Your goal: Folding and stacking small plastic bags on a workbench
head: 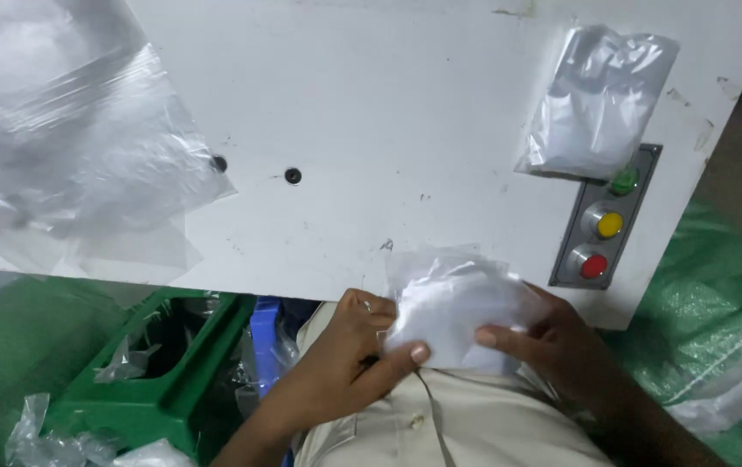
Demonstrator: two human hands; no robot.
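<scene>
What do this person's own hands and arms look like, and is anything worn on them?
Both are bare: the left hand and the right hand wear no gloves, and the forearms show no sleeves in this view. No watch or bracelet can be seen. The nails on the fingers are short and plain. Between the arms lies a cream buttoned shirt.

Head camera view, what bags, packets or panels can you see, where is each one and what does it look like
Held packet: at the table's near edge, between left hand and right hand; clear wrap, white contents, crumpled.
Second packet: far right of the white table, partly over the panel; clear, white inside.
Loose bags: far left; clear, empty-looking.
Button panel: right edge; grey strip with green, yellow and red buttons.
</scene>
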